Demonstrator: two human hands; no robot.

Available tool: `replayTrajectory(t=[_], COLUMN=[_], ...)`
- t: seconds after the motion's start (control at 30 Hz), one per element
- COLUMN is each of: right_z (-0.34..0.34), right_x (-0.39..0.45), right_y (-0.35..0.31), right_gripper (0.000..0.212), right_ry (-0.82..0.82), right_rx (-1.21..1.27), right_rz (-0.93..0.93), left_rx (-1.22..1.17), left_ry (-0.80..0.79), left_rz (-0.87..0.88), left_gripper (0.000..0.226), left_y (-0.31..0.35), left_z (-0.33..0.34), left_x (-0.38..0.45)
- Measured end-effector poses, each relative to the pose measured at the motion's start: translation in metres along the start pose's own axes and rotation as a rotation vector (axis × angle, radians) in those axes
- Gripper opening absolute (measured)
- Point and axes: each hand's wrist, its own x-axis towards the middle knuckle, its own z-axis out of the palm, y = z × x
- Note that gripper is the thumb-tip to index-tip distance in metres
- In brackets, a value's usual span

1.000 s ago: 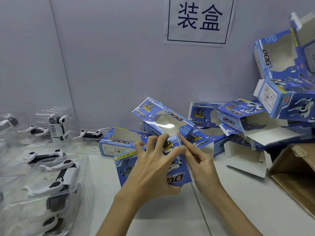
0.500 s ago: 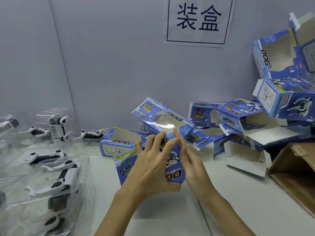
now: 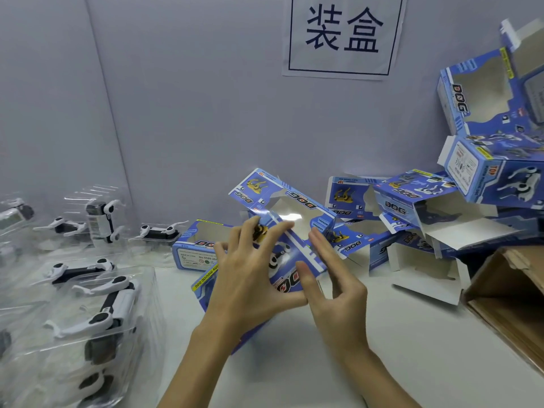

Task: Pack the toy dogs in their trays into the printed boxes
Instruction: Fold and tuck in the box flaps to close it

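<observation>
A blue printed box [image 3: 297, 256] marked "DOG" lies tilted on the white table in front of me. My left hand [image 3: 250, 278] grips it, fingers spread over its top face and thumb on the near edge. My right hand [image 3: 332, 287] lies against the box's right end with straight fingers, its thumb touching the printed face. Several white and black toy dogs in clear trays [image 3: 112, 307] are stacked at the left, another one [image 3: 79, 269] behind them. What is inside the held box is hidden.
Empty printed boxes lie behind the hands [image 3: 282, 198] [image 3: 200, 248], and more are piled high at the right [image 3: 497, 175]. A brown cardboard carton [image 3: 506, 295] stands at the right edge. A paper sign [image 3: 341, 33] hangs on the grey wall.
My right hand has slid from the box's top edge, next to the left fingers, down to its right end, and its fingers have straightened. The box has tilted slightly under the left hand.
</observation>
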Motion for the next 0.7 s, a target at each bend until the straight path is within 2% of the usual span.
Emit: replayTrajectory(t=[0.07,0.37,0.7], right_z=[0.0002,-0.0038,0.0005], right_x=[-0.0008,0.0006,-0.0008], right_y=[-0.0031,-0.007,-0.0099], right_gripper=[0.05,0.034,0.036], right_ry=[0.03,0.067,-0.013], right_rx=[-0.008,-0.214,-0.083], right_rz=[-0.042,-0.228,-0.09], left_rx=[-0.063,-0.067,-0.026], left_ry=[0.017,0.033,0.041], left_rz=[-0.035,0.007,0.052], left_gripper=[0.092,0.091,0.088], left_y=[0.0009,0.002,0.0006], left_z=[-0.0016,0.0004,0.0033], left_x=[0.0004,-0.0005,-0.0013])
